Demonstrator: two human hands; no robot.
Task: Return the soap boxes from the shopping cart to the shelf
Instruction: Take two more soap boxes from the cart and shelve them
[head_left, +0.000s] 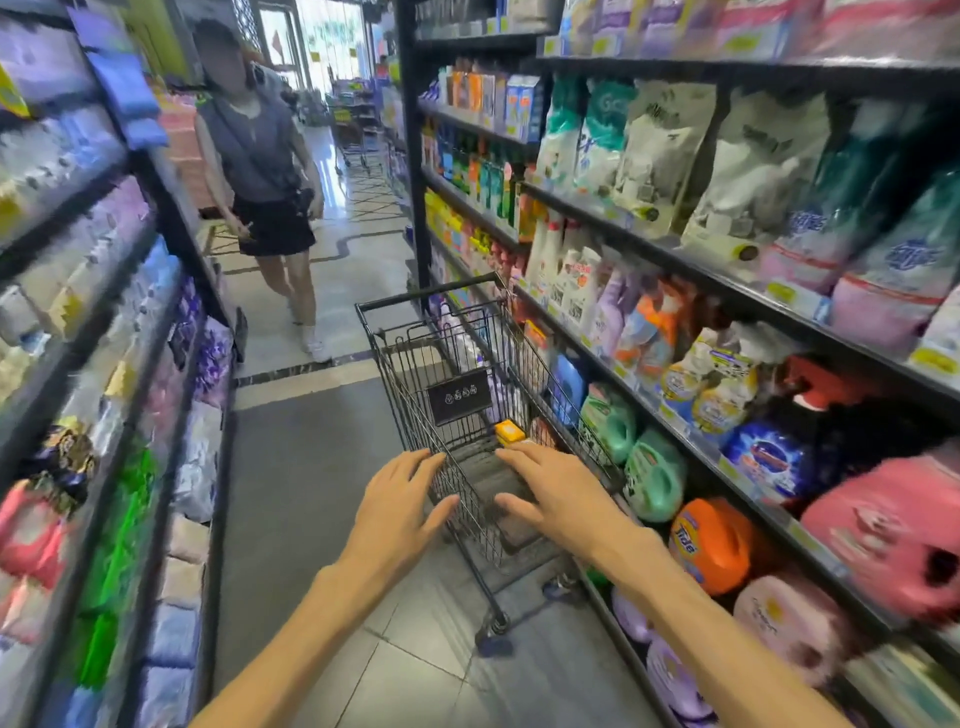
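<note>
Item: yellow soap box (509, 433) in cart (410, 358), just beyond my R hand (558, 491); both hands' fingers spread, L hand (402, 506) farther.

Aisle runs ahead between two shelf runs — black wire shopping cart (467, 395) stands just beside the right-hand black metal shelving (675, 260), well apart from the left-hand shelving (104, 332). Inside the cart, toward its right side, lies a small yellow soap box (509, 432); the left hand (402, 501) and right hand (558, 491) sit at the cart's near end. Beyond the cart, left of centre — a person in a dark skirt (265, 197) stands in the aisle.
</note>
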